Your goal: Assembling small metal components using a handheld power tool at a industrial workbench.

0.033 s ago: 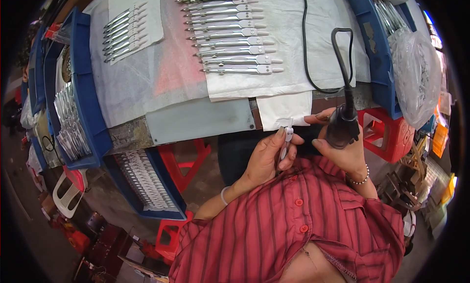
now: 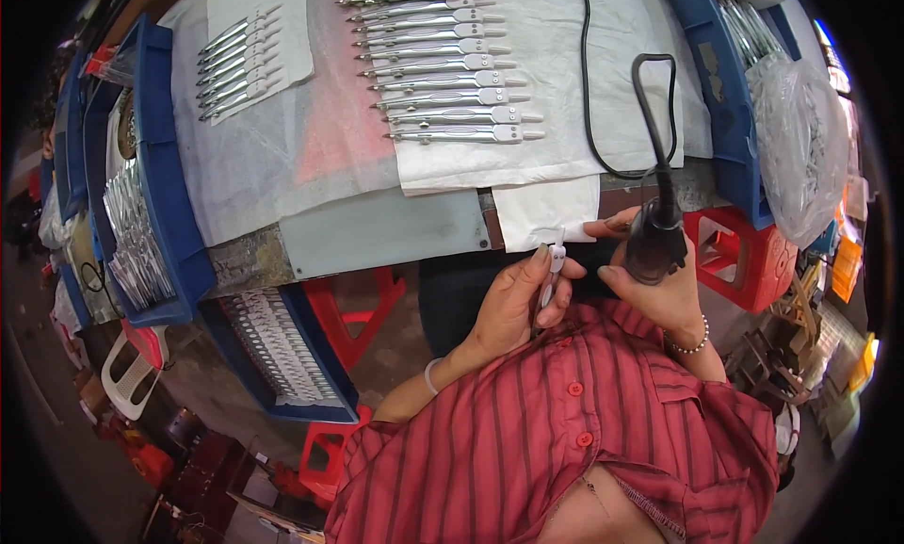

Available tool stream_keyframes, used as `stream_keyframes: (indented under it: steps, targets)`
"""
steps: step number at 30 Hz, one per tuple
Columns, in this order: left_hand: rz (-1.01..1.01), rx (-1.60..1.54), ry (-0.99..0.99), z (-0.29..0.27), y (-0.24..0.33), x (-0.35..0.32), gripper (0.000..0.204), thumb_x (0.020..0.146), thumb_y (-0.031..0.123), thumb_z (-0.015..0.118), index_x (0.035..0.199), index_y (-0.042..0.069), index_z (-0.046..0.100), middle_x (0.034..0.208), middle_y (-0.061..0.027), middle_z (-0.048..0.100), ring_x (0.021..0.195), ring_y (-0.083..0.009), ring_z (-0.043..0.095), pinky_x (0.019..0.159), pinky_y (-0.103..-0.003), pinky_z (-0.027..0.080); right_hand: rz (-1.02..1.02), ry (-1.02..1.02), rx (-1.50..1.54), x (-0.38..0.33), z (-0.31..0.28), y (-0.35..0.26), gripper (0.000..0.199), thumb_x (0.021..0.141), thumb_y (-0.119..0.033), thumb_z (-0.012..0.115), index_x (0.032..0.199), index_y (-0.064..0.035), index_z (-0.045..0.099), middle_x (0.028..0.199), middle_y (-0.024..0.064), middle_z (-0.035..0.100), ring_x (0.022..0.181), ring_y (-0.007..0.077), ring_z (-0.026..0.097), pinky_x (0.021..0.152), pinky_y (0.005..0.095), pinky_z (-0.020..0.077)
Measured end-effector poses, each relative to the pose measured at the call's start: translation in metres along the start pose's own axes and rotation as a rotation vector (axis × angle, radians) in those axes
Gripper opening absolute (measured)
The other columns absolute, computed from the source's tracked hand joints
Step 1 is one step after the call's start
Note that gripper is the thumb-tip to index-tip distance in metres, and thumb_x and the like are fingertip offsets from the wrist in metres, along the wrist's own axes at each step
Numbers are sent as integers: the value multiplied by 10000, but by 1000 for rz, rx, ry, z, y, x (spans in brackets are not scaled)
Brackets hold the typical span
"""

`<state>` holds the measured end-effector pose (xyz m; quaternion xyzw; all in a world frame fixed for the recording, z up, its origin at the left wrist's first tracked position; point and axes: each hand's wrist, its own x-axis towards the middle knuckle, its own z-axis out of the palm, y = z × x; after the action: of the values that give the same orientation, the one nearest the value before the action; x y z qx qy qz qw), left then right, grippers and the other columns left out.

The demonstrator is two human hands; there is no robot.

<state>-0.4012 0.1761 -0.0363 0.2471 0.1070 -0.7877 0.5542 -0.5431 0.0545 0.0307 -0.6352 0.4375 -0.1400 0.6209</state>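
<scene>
My left hand (image 2: 513, 304) grips a slim silver metal tool (image 2: 550, 273), held upright just below the table's front edge. My right hand (image 2: 667, 297) is closed around a black corded hand tool (image 2: 653, 244), its tip pointing toward the silver piece. The black cable (image 2: 590, 120) loops up over the table. Both hands sit close together above my lap, in front of a red striped shirt. A small white cloth flap (image 2: 546, 212) hangs over the edge right above the hands.
Several matching silver tools (image 2: 452, 73) lie in a row on a white cloth (image 2: 603, 35), with a smaller set (image 2: 235, 59) at far left. Blue crates (image 2: 165, 186) of metal parts stand left and below; a red stool (image 2: 744, 257) and a plastic bag (image 2: 800, 148) are at right.
</scene>
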Motion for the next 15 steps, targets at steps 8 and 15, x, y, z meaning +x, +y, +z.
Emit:
stream_keyframes:
  steps: [8, 15]
  targets:
    - [-29, -94, 41, 6, -2, 14, 417, 976, 387, 403, 978, 15, 590, 699, -32, 574, 474, -64, 412, 440, -202, 328, 51, 60, 23, 8, 6, -1, 415, 672, 35, 689, 1050, 36, 517, 960, 149, 658, 689, 57, 577, 631, 208, 457]
    - [-20, -66, 77, 6, -7, 21, 411, 972, 389, 409, 977, 16, 580, 681, -25, 560, 453, -62, 391, 421, -197, 307, 31, 65, 15, 7, 6, 0, 413, 677, 36, 687, 1054, 25, 519, 970, 151, 655, 714, 62, 578, 644, 212, 455]
